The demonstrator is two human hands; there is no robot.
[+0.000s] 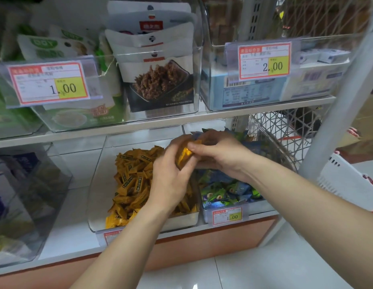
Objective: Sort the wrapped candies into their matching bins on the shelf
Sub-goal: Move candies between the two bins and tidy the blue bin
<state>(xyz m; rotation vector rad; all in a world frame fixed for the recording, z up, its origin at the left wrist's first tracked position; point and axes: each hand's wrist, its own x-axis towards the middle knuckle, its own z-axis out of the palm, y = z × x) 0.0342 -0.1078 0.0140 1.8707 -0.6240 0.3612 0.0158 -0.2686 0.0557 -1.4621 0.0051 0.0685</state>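
While both forearms are reaching in over the shelf edge, the left hand point(171, 176) is cupping a small bunch of orange-wrapped candies point(184, 156), fingers curled round them. The right hand point(219, 155) is pinching the top of that same bunch between thumb and fingertips. Picking one out or topping the bunch up: can't tell.

The bunch is hanging over the right rear corner of the orange-candy bin point(98, 174), right at the divide with the next bin.

Handling, my read: these are looking light and small, in glossy film that is likely slick. A loose handful is going to spill if the cup relaxes, so I'd be keeping the palm under them and pinching singles across the body, not by the flat sealed ends. Nothing fragile here; dropping them onto the pile point(133, 180) should be fine.

Just right of the orange-candy bin, blue and green candies point(223, 192) are filling their own bin point(262, 208). Behind and right of it, a wire basket point(275, 130) is standing. Above it, on the upper shelf, jerky pouches point(160, 84) are sitting in a clear bin.
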